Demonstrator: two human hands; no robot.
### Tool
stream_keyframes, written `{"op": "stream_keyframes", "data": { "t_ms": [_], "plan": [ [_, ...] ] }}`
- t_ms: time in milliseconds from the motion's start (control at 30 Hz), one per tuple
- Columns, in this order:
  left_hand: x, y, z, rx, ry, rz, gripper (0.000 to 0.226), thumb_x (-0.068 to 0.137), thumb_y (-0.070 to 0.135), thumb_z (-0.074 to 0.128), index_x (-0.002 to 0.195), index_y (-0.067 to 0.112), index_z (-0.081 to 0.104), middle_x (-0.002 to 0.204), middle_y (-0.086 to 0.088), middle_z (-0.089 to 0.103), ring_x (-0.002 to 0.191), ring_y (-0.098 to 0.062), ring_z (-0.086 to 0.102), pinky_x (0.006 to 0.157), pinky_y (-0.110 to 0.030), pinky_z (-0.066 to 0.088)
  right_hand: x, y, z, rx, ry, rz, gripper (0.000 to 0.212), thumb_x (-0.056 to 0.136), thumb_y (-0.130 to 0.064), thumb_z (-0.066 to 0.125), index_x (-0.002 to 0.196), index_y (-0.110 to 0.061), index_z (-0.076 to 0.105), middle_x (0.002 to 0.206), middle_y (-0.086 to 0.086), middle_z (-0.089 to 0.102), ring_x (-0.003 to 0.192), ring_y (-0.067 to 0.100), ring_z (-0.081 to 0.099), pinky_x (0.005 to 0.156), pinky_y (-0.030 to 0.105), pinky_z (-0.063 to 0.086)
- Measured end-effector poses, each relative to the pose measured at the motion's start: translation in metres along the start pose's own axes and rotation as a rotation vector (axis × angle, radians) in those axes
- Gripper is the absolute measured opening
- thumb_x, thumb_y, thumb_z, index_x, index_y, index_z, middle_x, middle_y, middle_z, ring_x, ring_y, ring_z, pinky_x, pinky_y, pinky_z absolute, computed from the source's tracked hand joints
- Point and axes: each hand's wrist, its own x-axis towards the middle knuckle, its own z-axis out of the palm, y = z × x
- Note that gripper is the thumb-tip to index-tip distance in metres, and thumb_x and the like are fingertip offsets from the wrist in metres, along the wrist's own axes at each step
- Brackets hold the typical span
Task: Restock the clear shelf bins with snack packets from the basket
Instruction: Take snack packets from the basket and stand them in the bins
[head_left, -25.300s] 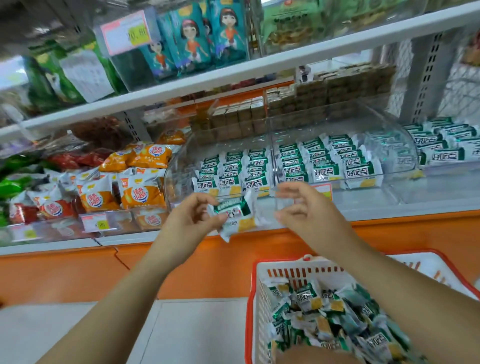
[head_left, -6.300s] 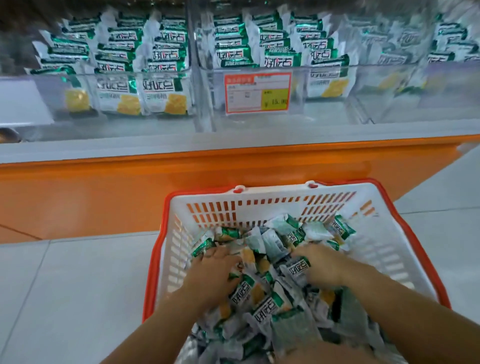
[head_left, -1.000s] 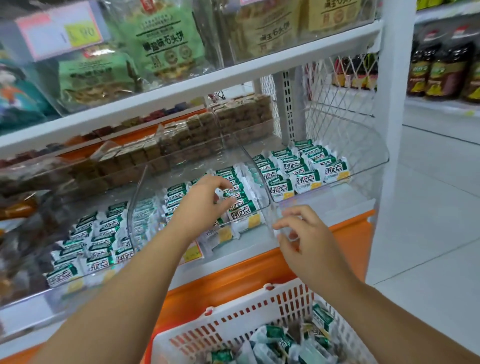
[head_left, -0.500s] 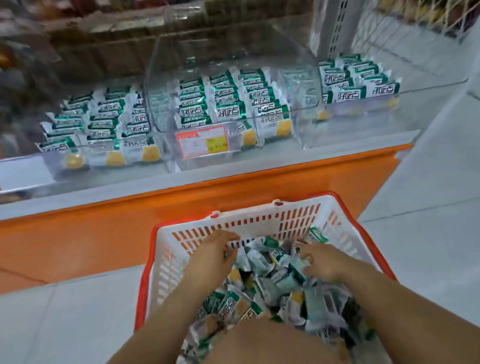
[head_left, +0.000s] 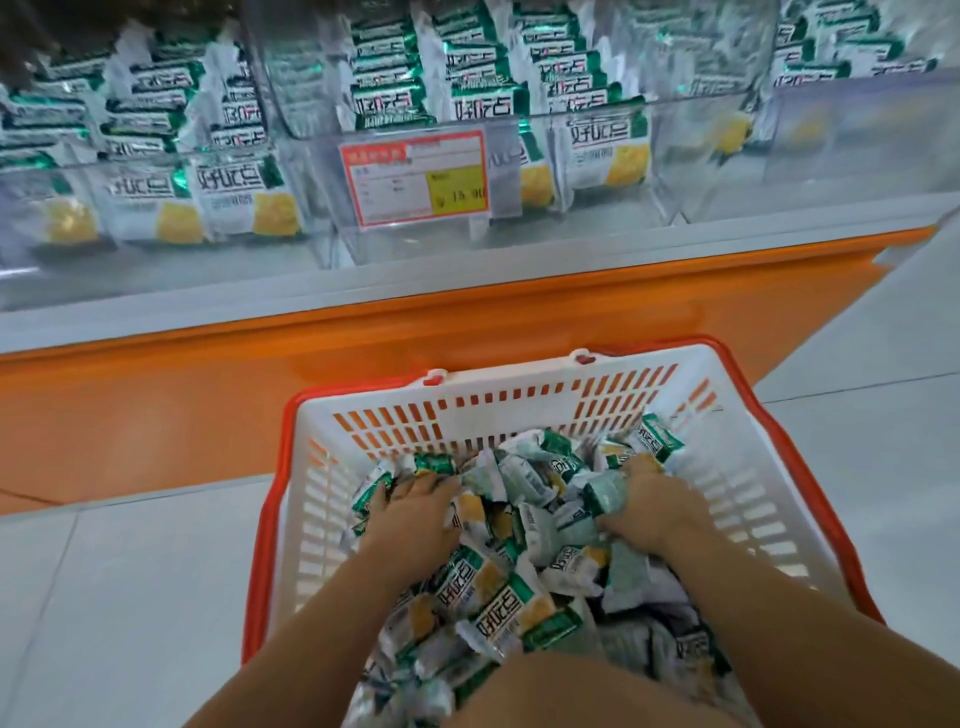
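a bare knee, as it seems, fills 6 o'clock of the view, and the basket (head_left: 519, 395) sits just past it on the floor (head_left: 130, 597), hard by the shelf so a reach up to the bins is short. the snack packets (head_left: 498, 603) lie heaped in the basket, some face up, some edge on. no two point alike. the nearest readable one runs its long axis from about 7 to 1 o'clock, print upward.

the left hand (head_left: 415, 512) is palm down at 9 o'clock of the heap and the right hand (head_left: 647, 506) at 3 o'clock. both have their fingers sunk among the wrappers. i judge this to be a two-handed gather, each hand raking up a bunch, but the fingertips are buried. whether either has closed on anything i cannot tell. a packet lies against the right thumb.

farther on, at 12 o'clock, past the orange base panel (head_left: 208, 405) and the grey shelf (head_left: 260, 296) edge, stand the clear shelf bins (head_left: 597, 208). the packets there stand on end in rows, long axis upright, green end up, faces toward the aisle so the name reads. a price label (head_left: 413, 179) hangs on the middle bin's front. the bin at 1 to 2 o'clock shows bare room at its front.
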Motion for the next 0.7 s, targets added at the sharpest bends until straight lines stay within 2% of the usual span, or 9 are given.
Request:
{"op": "stream_keyframes", "data": {
  "t_ms": [100, 200, 267, 333, 433, 500, 567, 633, 700],
  "plan": [
    [-0.001, -0.001, -0.001, -0.005, -0.017, 0.005, 0.058, 0.095, 0.038, 0.045, 0.148, 0.038, 0.021, 0.158, 0.008, 0.017, 0.145, -0.017, 0.015, 0.118, -0.050, 0.005, 0.000, -0.005, -0.002, 0.013, -0.034, -0.031, 0.071, 0.071, -0.048, 0.075, 0.120, -0.012, 0.039, 0.099, 0.008, 0.061, 0.097, 0.029, 0.060, 0.075, 0.034, 0.050],
    [-0.004, -0.002, -0.009, -0.092, 0.007, 0.015, 0.054, 0.094, 0.039, 0.049, 0.145, 0.035, 0.031, 0.154, 0.005, 0.027, 0.141, -0.019, 0.024, 0.117, -0.048, 0.017, -0.005, -0.010, -0.010, 0.243, -0.079, -0.110, 0.069, 0.073, -0.029, 0.075, 0.130, -0.010, 0.041, 0.091, 0.004, 0.058, 0.082, 0.024, 0.061, 0.061, 0.029, 0.047],
    [-0.010, 0.004, -0.023, -0.200, 0.088, 0.059, 0.049, 0.094, 0.037, 0.052, 0.141, 0.032, 0.040, 0.148, 0.004, 0.037, 0.134, -0.019, 0.036, 0.112, -0.044, 0.029, -0.011, -0.016, -0.028, 0.403, -0.091, -0.173, 0.070, 0.076, -0.018, 0.073, 0.136, -0.013, 0.039, 0.109, 0.005, 0.057, 0.087, 0.021, 0.062, 0.067, 0.029, 0.051],
    [-0.020, 0.017, -0.045, -0.360, 0.150, 0.140, 0.044, 0.095, 0.032, 0.054, 0.139, 0.029, 0.044, 0.142, 0.004, 0.044, 0.125, -0.015, 0.046, 0.106, -0.035, 0.038, -0.020, -0.024, -0.056, 0.476, -0.101, -0.259, 0.069, 0.078, -0.021, 0.073, 0.138, -0.017, 0.038, 0.127, 0.004, 0.052, 0.104, 0.020, 0.058, 0.083, 0.030, 0.049],
    [-0.043, 0.041, -0.085, -0.511, 0.259, 0.282, 0.048, 0.095, 0.028, 0.057, 0.140, 0.033, 0.040, 0.138, 0.007, 0.045, 0.118, -0.006, 0.047, 0.092, -0.024, 0.044, -0.042, -0.035, -0.107, 0.604, -0.205, -0.317, 0.063, 0.083, -0.026, 0.070, 0.137, -0.012, 0.042, 0.121, 0.006, 0.058, 0.103, 0.022, 0.061, 0.090, 0.033, 0.049],
    [-0.061, 0.054, -0.112, -0.476, 0.375, 0.393, 0.054, 0.092, 0.028, 0.061, 0.139, 0.039, 0.037, 0.136, 0.014, 0.040, 0.119, 0.000, 0.039, 0.096, -0.021, 0.037, -0.062, -0.041, -0.142, 0.660, -0.283, -0.383, 0.043, 0.087, -0.021, 0.064, 0.121, 0.003, 0.055, 0.084, 0.008, 0.063, 0.075, 0.016, 0.064, 0.078, 0.029, 0.053],
    [-0.081, 0.066, -0.137, -0.425, 0.470, 0.498, 0.056, 0.089, 0.028, 0.065, 0.136, 0.042, 0.038, 0.131, 0.022, 0.035, 0.118, 0.006, 0.032, 0.100, -0.015, 0.027, -0.086, -0.043, -0.171, 0.628, -0.285, -0.450, 0.021, 0.089, -0.020, 0.060, 0.082, 0.000, 0.059, 0.061, 0.002, 0.051, 0.056, 0.011, 0.058, 0.066, 0.031, 0.053],
    [-0.100, 0.079, -0.157, -0.376, 0.529, 0.573, 0.049, 0.087, 0.030, 0.067, 0.130, 0.040, 0.046, 0.128, 0.023, 0.040, 0.116, 0.005, 0.038, 0.099, -0.014, 0.031, -0.110, -0.042, -0.193, 0.639, -0.234, -0.493, 0.032, 0.090, -0.022, 0.058, 0.062, -0.010, 0.049, 0.054, 0.000, 0.048, 0.050, 0.010, 0.056, 0.063, 0.028, 0.046],
    [-0.116, 0.092, -0.172, -0.405, 0.563, 0.607, 0.035, 0.086, 0.031, 0.067, 0.119, 0.038, 0.054, 0.116, 0.020, 0.054, 0.104, 0.003, 0.050, 0.088, -0.011, 0.041, -0.130, -0.036, -0.207, 0.737, -0.182, -0.516, 0.037, 0.091, -0.028, 0.059, 0.057, -0.015, 0.053, 0.055, -0.001, 0.050, 0.048, 0.009, 0.055, 0.064, 0.027, 0.046]
  ]
}}
